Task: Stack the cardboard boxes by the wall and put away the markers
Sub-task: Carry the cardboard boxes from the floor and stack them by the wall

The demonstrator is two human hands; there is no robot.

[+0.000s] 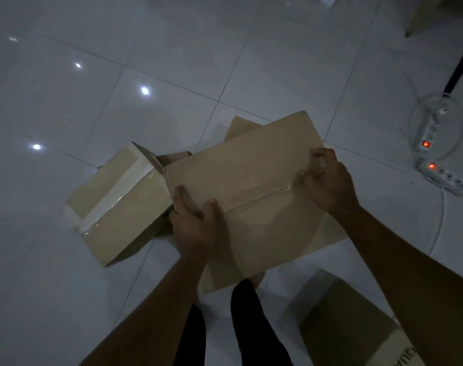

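Note:
I hold a large taped cardboard box [248, 186] above the white tiled floor, tilted. My left hand [192, 223] grips its near-left edge and my right hand [328, 178] grips its right edge near the tape seam. A smaller box with a wide clear tape strip [119, 204] lies on the floor to the left. Part of another box [239, 126] shows behind the held one, and a darker box [349, 320] sits at the lower right. No markers are visible.
Two white power strips with lit red switches [429, 143] and a looped cable lie on the floor at the right. A black pole [460, 67] rises there. A wooden furniture corner [423, 17] is at top right. My legs stand below the box.

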